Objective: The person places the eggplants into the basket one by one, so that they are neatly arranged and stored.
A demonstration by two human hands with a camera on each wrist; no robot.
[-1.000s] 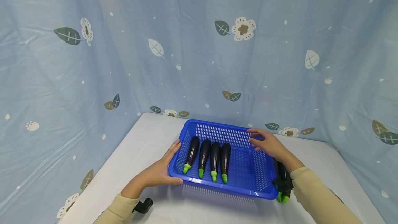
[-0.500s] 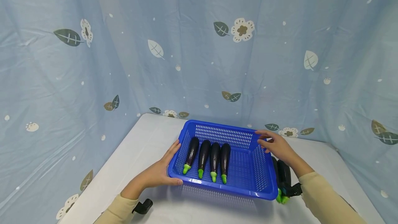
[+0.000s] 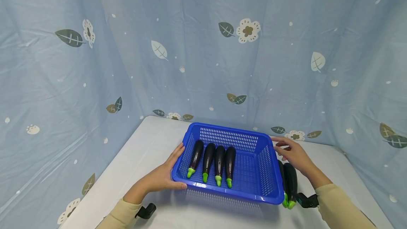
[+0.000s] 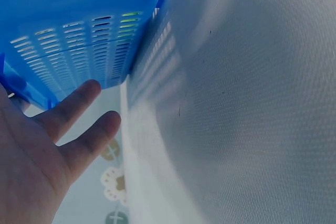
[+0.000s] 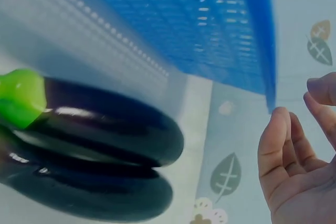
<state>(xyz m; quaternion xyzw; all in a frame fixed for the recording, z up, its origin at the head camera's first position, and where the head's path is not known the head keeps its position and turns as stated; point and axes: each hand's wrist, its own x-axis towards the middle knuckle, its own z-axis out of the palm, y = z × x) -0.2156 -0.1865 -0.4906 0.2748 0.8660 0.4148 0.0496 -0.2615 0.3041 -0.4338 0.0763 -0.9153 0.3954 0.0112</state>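
Note:
A blue plastic basket (image 3: 251, 172) with slotted walls stands on the white table, with several dark eggplants (image 3: 208, 158) with green stem ends lying side by side in its left half. My left hand (image 3: 162, 176) rests against its front left corner, fingers straight along the left side and thumb at the front rim. In the left wrist view, two fingers (image 4: 94, 135) stretch out beside the basket wall. My right hand (image 3: 294, 154) hovers just outside the right rim, fingers loosely bent and holding nothing. Below it, two more eggplants (image 5: 110, 124) lie next to the basket.
The white table (image 3: 152, 133) runs back to a light blue curtain (image 3: 203, 63) printed with leaves and flowers. A black wrist camera (image 3: 306, 200) on the right wrist sits close to the two outer eggplants; another black camera (image 3: 147, 210) is by the left wrist.
My right hand has moved right, from over the basket's inside to just outside its right rim, uncovering more of the two outer eggplants. The left hand and basket have stayed put.

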